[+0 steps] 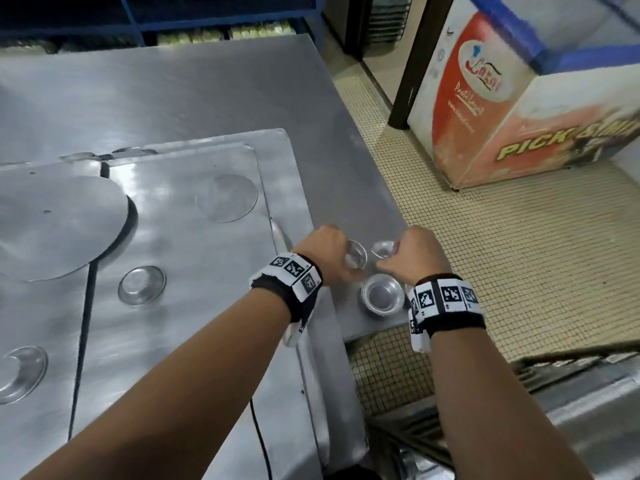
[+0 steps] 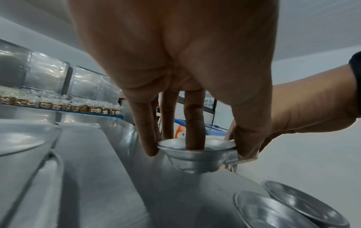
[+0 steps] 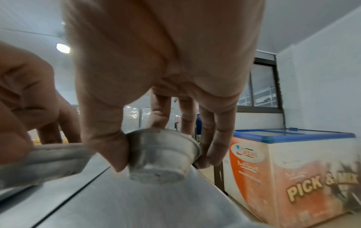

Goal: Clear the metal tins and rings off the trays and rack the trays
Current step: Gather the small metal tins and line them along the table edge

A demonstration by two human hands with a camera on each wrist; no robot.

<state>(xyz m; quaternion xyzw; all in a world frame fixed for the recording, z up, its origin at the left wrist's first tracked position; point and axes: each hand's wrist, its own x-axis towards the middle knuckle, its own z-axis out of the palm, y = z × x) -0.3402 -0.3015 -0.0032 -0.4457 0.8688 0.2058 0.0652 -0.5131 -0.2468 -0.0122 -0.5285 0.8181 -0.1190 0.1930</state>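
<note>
My left hand (image 1: 341, 261) pinches a small metal tin (image 1: 357, 256) by its rim just off the right tray's edge; in the left wrist view the fingers (image 2: 148, 138) grip this tin (image 2: 195, 163) above the table, one finger inside it. My right hand (image 1: 393, 254) holds a second tin (image 1: 381, 248) beside it, thumb and fingers (image 3: 109, 151) around the tin's rim (image 3: 156, 174). A stack of tins (image 1: 382, 295) stands on the steel table just below both hands. The right tray (image 1: 194, 334) carries a tin (image 1: 142, 285) and a flat ring (image 1: 227, 199).
A left tray (image 1: 38, 323) bears a large round metal disc (image 1: 52, 223) and another tin (image 1: 20, 374). The steel table (image 1: 173, 84) ends just right of the stack, with tiled floor (image 1: 485, 254) beyond. An orange freezer chest (image 1: 502, 109) stands to the right.
</note>
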